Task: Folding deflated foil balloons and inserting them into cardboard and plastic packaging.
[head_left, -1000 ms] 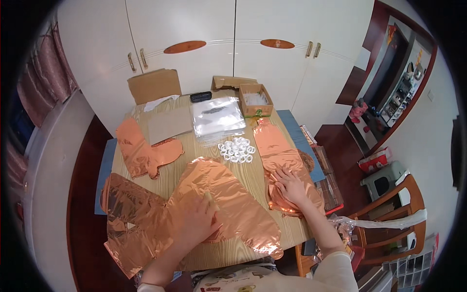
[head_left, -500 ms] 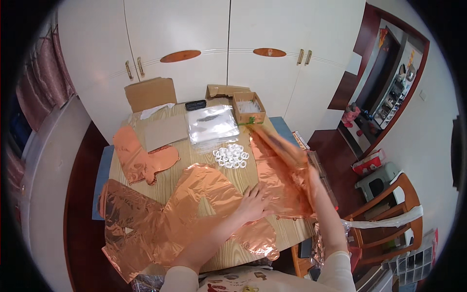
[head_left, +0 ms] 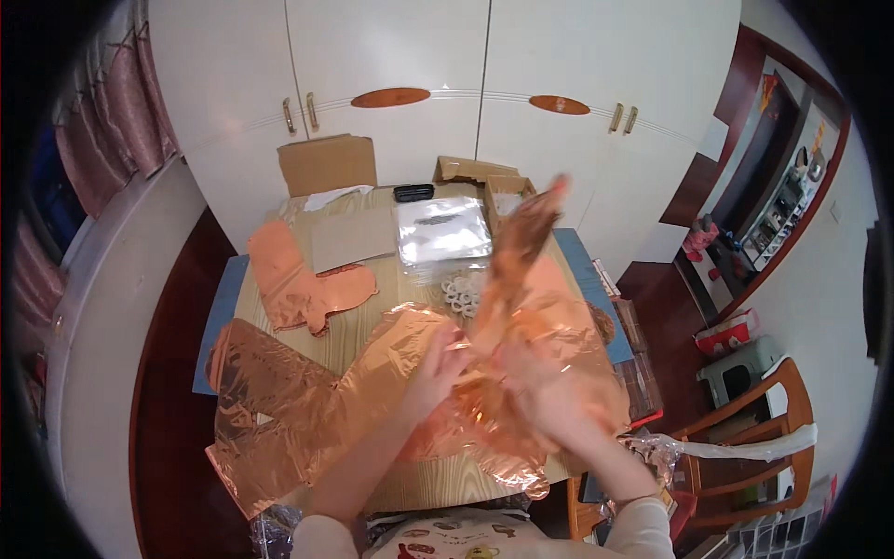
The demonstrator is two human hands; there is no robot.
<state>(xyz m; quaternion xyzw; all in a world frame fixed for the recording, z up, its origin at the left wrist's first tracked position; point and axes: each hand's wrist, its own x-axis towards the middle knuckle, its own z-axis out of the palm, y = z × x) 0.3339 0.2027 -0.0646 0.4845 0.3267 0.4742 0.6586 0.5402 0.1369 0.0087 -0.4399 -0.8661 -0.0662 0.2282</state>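
A flat copper-coloured foil balloon (head_left: 520, 247) is raised over the right half of the table, its upper end standing up and smeared by motion. My right hand (head_left: 543, 387) is closed on its lower part, the fingers partly blurred. At the left edge of this same foil, my left hand (head_left: 436, 368) has its fingers bent together on it. Under and left of my left arm lies a large spread foil balloon (head_left: 279, 410), crinkled and shiny. A smaller boot-shaped foil balloon (head_left: 303, 284) rests farther back on the left.
White rings (head_left: 461, 292) lie in a pile behind my hands, partly hidden by the foil. Behind them are clear plastic bags (head_left: 442, 233), a black case (head_left: 413, 193), a cardboard sheet (head_left: 349, 238) and a small open box (head_left: 498, 193). A wooden chair (head_left: 792, 419) stands to the right.
The foil in my right hand has swung upright and toward the middle. My right hand moved left, and my left hand lifted off the table to meet it. The whole view shifted slightly.
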